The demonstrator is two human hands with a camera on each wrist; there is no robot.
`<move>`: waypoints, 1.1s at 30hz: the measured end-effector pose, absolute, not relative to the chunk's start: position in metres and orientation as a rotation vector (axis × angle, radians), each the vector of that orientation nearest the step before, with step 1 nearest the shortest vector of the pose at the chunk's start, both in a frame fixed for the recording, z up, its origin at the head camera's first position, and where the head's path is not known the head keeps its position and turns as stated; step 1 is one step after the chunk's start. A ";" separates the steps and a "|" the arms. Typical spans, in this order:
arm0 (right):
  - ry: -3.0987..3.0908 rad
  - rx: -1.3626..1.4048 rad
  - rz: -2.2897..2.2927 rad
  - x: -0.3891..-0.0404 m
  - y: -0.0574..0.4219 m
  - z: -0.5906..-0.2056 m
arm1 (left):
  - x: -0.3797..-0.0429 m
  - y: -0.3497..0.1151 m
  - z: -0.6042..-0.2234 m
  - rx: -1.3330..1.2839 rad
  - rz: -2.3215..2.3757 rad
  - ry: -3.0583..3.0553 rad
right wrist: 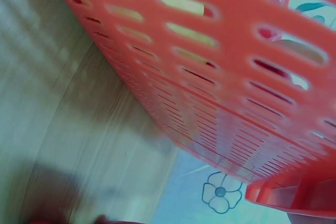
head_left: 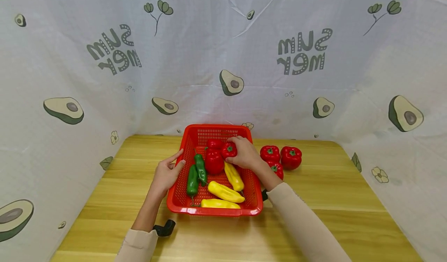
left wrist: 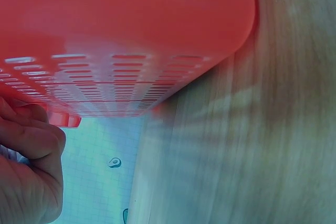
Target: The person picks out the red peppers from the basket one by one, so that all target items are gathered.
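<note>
A red plastic basket (head_left: 214, 211) with slotted walls stands on the table. My left hand (head_left: 167, 174) grips its left rim; in the left wrist view that hand (left wrist: 31, 161) is beside the basket wall (left wrist: 126, 19). Reaching over the right rim, my right hand (head_left: 244, 153) holds a red bell pepper (head_left: 229, 150) between thumb and fingers, inside the basket. Next to it lie more red peppers (head_left: 214, 162). Green peppers (head_left: 192, 181) are at the basket's left, and yellow peppers (head_left: 226, 192) lie toward the front and right. The right wrist view mostly shows the basket's outer wall (right wrist: 226, 77).
Three red bell peppers (head_left: 291, 157) stand on the wooden table (head_left: 324, 200) right of the basket. A white cloth (head_left: 216, 40) printed with avocados hangs behind and at both sides. Black wrist mounts (head_left: 165, 228) show below the forearms.
</note>
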State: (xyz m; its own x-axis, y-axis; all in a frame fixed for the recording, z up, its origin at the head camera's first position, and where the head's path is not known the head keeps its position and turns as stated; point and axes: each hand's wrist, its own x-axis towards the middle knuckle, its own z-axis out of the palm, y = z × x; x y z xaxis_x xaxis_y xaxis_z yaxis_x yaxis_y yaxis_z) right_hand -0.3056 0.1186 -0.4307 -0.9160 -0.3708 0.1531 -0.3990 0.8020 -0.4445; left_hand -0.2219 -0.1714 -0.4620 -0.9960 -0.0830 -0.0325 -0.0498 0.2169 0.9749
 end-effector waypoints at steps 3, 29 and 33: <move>-2.899 0.633 0.813 -0.305 0.120 -0.429 | -0.222 -0.171 -0.462 0.132 -1.943 -2.430; -2.704 0.661 1.449 -0.289 0.139 -0.412 | -0.222 -0.172 -0.459 0.111 -1.961 -2.429; -2.705 0.656 1.500 -0.282 0.142 -0.407 | -0.217 -0.169 -0.448 0.124 -1.969 -2.451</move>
State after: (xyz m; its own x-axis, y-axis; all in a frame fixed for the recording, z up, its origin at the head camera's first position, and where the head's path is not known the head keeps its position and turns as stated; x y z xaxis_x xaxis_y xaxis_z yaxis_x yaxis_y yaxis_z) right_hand -0.2820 0.1423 -0.4075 -0.9137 -0.3644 0.1799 -0.3456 0.4638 -0.8157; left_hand -0.2168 -0.1695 -0.4482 -0.9969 -0.0583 -0.0533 -0.0647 0.2139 0.9747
